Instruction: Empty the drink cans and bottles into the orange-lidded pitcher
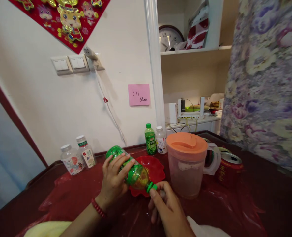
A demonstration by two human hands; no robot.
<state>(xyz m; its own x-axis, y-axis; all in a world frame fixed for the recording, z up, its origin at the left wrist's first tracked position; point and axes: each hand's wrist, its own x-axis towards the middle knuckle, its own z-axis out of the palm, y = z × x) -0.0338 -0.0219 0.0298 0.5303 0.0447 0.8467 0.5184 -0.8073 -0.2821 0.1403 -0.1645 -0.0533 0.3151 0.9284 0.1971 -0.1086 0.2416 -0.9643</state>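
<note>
A large green-labelled bottle lies tilted in my hands, its green cap toward the lower right. My left hand is wrapped round the bottle's body, with a red bead bracelet on the wrist. At the neck end, the thumb and forefinger of my right hand pinch the green cap, which sits on the bottle mouth. Behind and below the bottle is a red scalloped plate. Some yellowish liquid shows near the neck.
Right of the plate stands a pitcher with an orange lid, then red cans. A small green bottle and a white-capped bottle stand by the wall. Two more bottles are at the left.
</note>
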